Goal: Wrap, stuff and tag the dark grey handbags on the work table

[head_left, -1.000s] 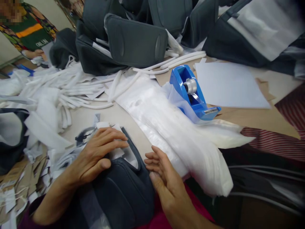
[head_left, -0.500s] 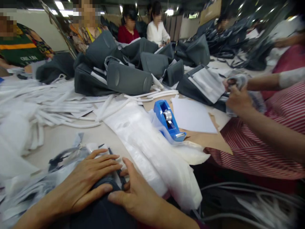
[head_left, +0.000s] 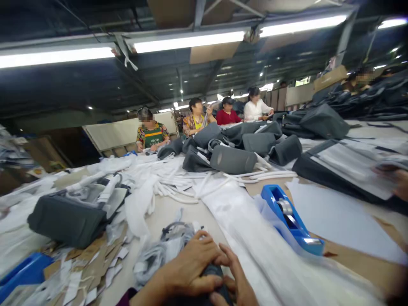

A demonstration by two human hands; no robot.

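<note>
View tilted up, left hand [head_left: 191, 264] mostly covers dark bag [head_left: 214, 270].

Left hand [head_left: 189, 263] over dark bag [head_left: 214, 270] at lower edge, fingers near or touching right hand [head_left: 237, 280]; exact grip unclear. Plastic-wrapped bundle [head_left: 149, 263] just left of hands, on pale surface [head_left: 188, 211]. Stack of white sheets [head_left: 251, 233] to right, blue tape dispenser [head_left: 301, 236] beside it, white paper [head_left: 338, 216] beyond. Farther back: white tubes [head_left: 175, 195], heap of dark grey bags [head_left: 234, 159]. Grey bag [head_left: 66, 221] at left, near loose paper tags [head_left: 75, 284]. Co-workers across surface, long bright lamps [head_left: 191, 41] overhead.
</note>
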